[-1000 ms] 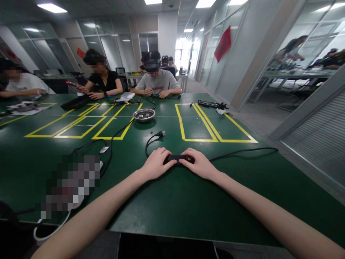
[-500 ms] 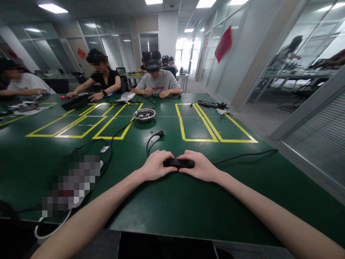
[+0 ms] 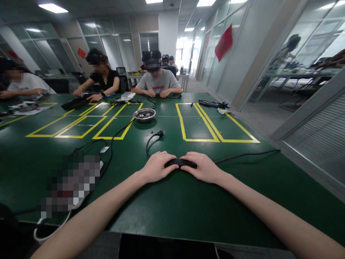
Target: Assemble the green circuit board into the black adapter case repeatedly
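Note:
A small black power adapter (image 3: 180,163) lies on the green table (image 3: 172,205) in front of me. My left hand (image 3: 156,167) grips its left end with fingers curled over it. My right hand (image 3: 202,167) grips its right end the same way. A black cable runs from the adapter's left side in a loop to a plug (image 3: 160,133) lying further back. Another black cable (image 3: 248,154) leads off from under my right hand toward the table's right edge.
A metal bowl (image 3: 144,114) holding small parts stands behind the plug. Yellow tape rectangles (image 3: 217,140) mark the table. A black tripod-like tool (image 3: 212,104) lies far right. A black cord (image 3: 113,138) and a blurred-out object lie at left. Several people sit along the far side.
Both hands stayed closed on the adapter and turned it slightly; it sits a little lower and nearer me than a second ago. The person in black at the far left lowered a hand to the table.

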The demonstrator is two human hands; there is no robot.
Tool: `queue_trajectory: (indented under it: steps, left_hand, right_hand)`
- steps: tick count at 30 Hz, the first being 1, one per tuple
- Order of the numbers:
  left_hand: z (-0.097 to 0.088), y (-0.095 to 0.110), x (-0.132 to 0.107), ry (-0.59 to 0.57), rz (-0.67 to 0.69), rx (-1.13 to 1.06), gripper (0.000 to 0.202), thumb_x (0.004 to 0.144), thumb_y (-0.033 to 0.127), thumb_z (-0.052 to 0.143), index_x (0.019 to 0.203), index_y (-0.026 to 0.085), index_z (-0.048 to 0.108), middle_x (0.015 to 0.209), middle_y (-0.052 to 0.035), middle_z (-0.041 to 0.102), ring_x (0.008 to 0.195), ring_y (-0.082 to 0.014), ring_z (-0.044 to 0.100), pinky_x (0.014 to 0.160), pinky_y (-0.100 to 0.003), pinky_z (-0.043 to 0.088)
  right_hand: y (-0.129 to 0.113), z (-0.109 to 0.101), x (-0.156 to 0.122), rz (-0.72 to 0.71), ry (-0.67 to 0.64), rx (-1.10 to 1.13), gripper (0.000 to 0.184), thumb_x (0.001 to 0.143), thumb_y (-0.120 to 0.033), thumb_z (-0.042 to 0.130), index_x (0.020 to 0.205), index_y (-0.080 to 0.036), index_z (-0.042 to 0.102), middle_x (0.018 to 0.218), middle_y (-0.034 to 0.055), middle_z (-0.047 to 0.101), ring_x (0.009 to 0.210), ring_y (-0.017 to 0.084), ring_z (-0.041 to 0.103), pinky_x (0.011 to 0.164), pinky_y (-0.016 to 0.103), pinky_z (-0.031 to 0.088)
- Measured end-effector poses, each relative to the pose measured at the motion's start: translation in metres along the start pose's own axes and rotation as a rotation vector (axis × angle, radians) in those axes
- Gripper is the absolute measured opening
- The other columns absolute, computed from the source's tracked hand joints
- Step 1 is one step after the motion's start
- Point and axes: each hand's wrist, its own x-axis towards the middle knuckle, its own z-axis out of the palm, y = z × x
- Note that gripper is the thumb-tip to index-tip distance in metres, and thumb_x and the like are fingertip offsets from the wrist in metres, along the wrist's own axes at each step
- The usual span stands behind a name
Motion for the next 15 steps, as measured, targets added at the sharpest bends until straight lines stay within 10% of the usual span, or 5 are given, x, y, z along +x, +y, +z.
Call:
queue_trajectory:
  steps: [6,15]
  left_hand:
    - [0.002,-0.0025,-0.0015,0.063,0.13,0.096,0.068,0.091,0.041,0.072,0.15,0.022,0.045,0.139,-0.0132,0.064,0.121,-0.0281,0.064,0.1,-0.042,0.052]
    - [0.0034,0.0012,0.0062,0.115,0.355,0.36,0.037,0.101,0.024,0.052,0.137,0.017,0.056,0.127,-0.0129,0.071,0.113,-0.0261,0.066,0.096,-0.042,0.05]
  right_hand:
    - [0.0009,-0.0022,0.0042,0.1,0.053,0.149,0.029,0.101,-0.04,0.055,0.112,-0.02,0.072,0.093,0.0092,0.074,0.086,0.025,0.068,0.079,0.037,0.052]
    - [-0.001,-0.0044,0.0029,0.398,-0.037,0.614,0.037,0.101,-0.059,0.041,0.098,-0.023,0.05,0.066,-0.0041,0.059,0.055,0.016,0.059,0.053,0.027,0.048]
